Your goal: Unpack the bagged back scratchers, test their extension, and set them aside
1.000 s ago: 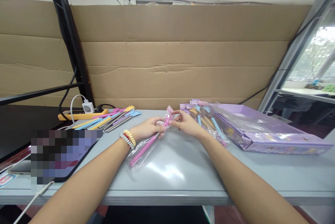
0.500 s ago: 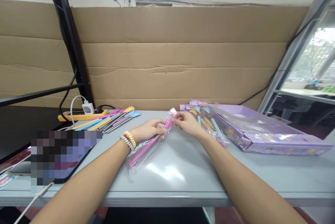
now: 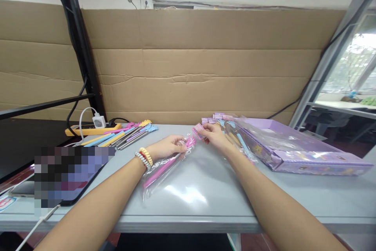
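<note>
A pink back scratcher [image 3: 160, 173] with a hand-shaped head lies slanted inside a clear plastic bag [image 3: 182, 161] above the table. My left hand [image 3: 168, 146] is closed round the bagged back scratcher just below its head. My right hand [image 3: 216, 136] pinches the pink header card [image 3: 198, 130] at the bag's upper end. Part of the card is hidden behind the fingers. Just right of that hand lie several bagged back scratchers [image 3: 242, 143] with blue and orange-brown parts, their header cards toward the back.
Loose back scratchers [image 3: 126, 135] in several colours lie at the back left, before a yellow power strip [image 3: 91, 129]. A blurred-out phone-like device [image 3: 79, 176] sits front left. On the right stands a purple display box [image 3: 317, 161] with clear plastic over it. Cardboard [image 3: 205, 63] walls the back.
My right hand has shifted slightly right and down, tilting the header card so that more of its face shows. My left hand keeps its hold with little movement.
</note>
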Motion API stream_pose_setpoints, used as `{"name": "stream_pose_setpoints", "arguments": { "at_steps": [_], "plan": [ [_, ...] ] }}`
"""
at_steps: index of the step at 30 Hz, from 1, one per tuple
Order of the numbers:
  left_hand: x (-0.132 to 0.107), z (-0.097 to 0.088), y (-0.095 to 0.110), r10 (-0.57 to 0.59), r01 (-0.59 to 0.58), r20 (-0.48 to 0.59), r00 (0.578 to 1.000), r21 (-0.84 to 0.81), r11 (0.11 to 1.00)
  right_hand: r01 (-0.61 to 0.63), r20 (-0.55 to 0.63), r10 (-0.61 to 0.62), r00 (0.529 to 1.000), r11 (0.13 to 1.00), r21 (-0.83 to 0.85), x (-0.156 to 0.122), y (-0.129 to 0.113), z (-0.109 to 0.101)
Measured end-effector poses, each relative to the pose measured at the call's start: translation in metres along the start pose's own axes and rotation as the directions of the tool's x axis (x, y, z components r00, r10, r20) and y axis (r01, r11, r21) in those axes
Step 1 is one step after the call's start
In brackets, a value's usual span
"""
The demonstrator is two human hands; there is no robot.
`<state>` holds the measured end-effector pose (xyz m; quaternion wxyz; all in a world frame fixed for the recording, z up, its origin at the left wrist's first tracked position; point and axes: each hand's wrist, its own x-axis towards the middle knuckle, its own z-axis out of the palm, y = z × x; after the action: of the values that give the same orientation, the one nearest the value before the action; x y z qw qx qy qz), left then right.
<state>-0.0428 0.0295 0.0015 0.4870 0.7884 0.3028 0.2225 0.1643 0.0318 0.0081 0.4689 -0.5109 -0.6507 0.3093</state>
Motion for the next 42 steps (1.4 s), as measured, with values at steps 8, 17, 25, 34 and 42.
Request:
{"name": "stream_pose_setpoints", "arguments": {
  "at_steps": [8,17,25,34,42],
  "plan": [
    [-0.002,0.000,0.005,0.030,-0.030,0.005,1.000,0.083,0.996,0.100,-0.006,-0.101,0.995,0.985,-0.143,0.004,0.014,0.004],
    [-0.001,0.002,0.003,0.036,-0.037,0.018,0.999,0.054,0.998,0.159,-0.093,-0.239,0.967,0.843,-0.513,0.004,0.016,0.004],
    [-0.002,0.005,0.009,0.009,-0.012,0.056,0.998,0.055,0.998,0.090,-0.089,-0.189,0.978,0.764,-0.640,0.002,0.016,0.003],
    [0.000,0.001,0.003,0.029,-0.039,0.067,0.997,0.157,0.987,0.072,-0.070,-0.141,0.988,0.802,-0.593,0.007,0.022,0.001],
    [-0.001,0.001,0.004,0.029,-0.039,0.048,0.998,0.215,0.976,0.089,-0.113,-0.178,0.977,0.834,-0.545,0.004,0.019,0.002]
  ]
}}
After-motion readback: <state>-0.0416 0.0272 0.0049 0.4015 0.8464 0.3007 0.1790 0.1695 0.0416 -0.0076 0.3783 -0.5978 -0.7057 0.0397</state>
